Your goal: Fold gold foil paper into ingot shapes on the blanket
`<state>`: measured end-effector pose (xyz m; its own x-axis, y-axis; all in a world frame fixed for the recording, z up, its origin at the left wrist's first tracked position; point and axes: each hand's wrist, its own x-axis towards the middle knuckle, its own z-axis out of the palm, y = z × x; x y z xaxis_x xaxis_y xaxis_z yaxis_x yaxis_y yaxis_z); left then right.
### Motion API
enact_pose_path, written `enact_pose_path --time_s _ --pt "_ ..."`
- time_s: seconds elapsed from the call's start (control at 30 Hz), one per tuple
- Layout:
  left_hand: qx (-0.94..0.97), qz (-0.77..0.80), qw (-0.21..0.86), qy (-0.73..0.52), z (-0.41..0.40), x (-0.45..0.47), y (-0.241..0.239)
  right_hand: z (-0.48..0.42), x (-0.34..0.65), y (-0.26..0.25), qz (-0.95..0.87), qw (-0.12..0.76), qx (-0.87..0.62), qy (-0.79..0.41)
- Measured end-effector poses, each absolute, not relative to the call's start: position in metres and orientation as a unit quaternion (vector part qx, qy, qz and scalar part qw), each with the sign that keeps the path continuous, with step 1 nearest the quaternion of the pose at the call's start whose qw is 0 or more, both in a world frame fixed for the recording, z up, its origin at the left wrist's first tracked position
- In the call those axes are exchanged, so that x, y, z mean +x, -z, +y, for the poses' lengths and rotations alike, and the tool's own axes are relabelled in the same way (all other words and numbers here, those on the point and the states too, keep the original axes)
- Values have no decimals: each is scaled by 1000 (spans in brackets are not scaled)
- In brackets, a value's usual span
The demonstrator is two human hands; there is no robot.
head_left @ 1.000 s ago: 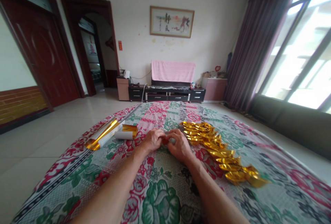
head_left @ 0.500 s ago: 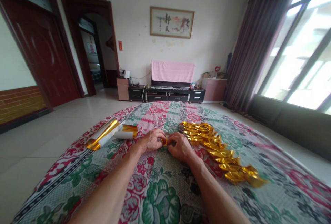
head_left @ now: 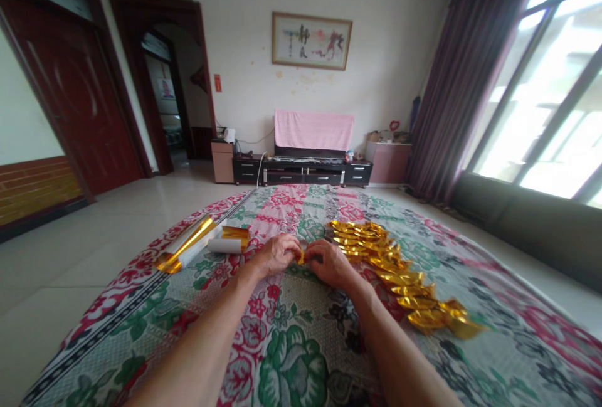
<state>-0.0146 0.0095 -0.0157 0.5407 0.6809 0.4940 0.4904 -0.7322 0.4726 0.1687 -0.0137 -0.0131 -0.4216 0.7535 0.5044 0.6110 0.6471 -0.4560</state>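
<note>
At the left edge of the quilt (head_left: 291,344) I see the foil stock (head_left: 188,245), a few gold sheets loosely curled, with a white roll (head_left: 226,245) just beside them. These look unworked to me, so I judge a small share is left to fold.

At the quilt's middle, my left hand (head_left: 277,255) has its grip curled tight, fingertips pinching one end of a small gold piece (head_left: 301,257). Most of that piece is hidden, so I cannot tell how many folds it has. My right hand (head_left: 332,264) meets it there. Its grip is likewise closed down on the other end, knuckles up, and both hands are low over the cloth.

Toward the quilt's right side runs a long heap of folded pieces (head_left: 397,272), overlapping from just beyond my right hand out to the near right. Weighing that heap against the few sheets, I judge the work well past half, with one piece mid-fold.
</note>
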Motion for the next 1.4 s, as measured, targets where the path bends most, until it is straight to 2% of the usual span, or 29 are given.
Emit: enact_pose_path --time_s 0.57,1.0,1.4 --pt "851 365 116 -359 12 -10 17 -12 171 17 -847 382 -360 -77" --pt "844 373 132 -361 7 -10 14 -12 167 18 -815 378 -436 -45" --pt "855 345 111 -370 12 -10 20 -12 167 19 -817 395 -417 -58"
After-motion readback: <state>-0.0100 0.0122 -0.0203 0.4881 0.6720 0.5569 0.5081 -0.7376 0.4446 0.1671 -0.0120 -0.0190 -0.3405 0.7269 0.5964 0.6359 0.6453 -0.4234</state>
